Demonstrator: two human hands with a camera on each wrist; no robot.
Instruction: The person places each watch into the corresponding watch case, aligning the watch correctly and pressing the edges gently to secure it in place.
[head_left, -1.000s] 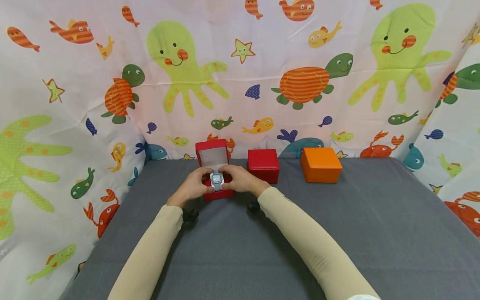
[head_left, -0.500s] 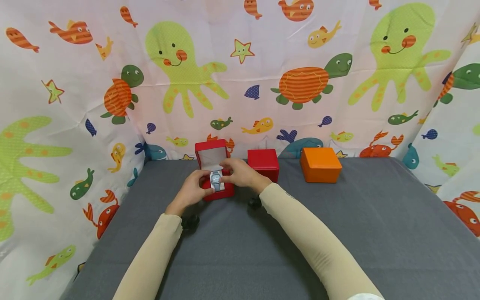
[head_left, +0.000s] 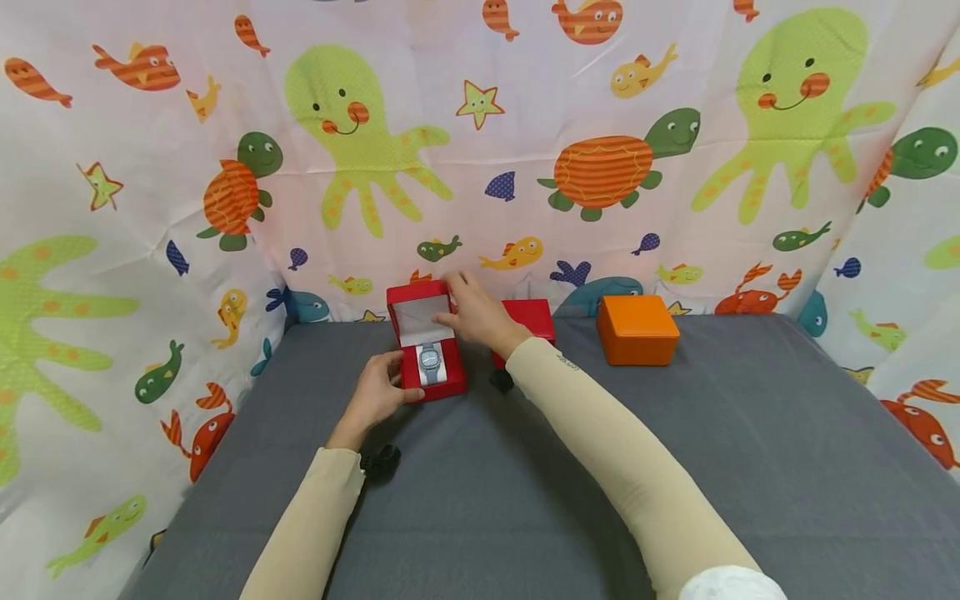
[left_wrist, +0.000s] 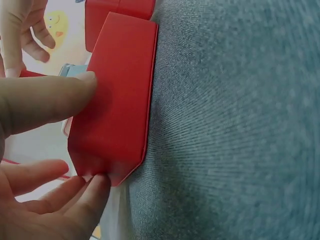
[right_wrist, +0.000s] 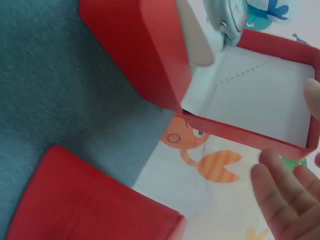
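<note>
A red watch box (head_left: 450, 387) stands open at the back of the table, its lid (head_left: 415, 292) raised behind it. Inside sits a wristwatch (head_left: 430, 358) with a grey-blue band on a white cushion. My left hand (head_left: 375, 390) grips the box's left front corner. In the left wrist view the thumb (left_wrist: 55, 102) presses the front wall and curled fingers touch the left side. Beside the lid's upper right corner is my right hand (head_left: 482, 315), its fingers loosely spread. In the right wrist view its fingers (right_wrist: 282, 197) and thumb lie around the lid's edge with a gap.
A shut red box (head_left: 532, 312) stands right of the open one, partly covered by my right hand. Farther right is an orange box (head_left: 639, 333). A sea-animal printed curtain (head_left: 517, 83) hangs behind the grey-covered table (head_left: 450, 517).
My right hand has left the watch and cushion and moved up and back to the lid's right corner. The left hand has slid from the watch to the box's left front corner.
</note>
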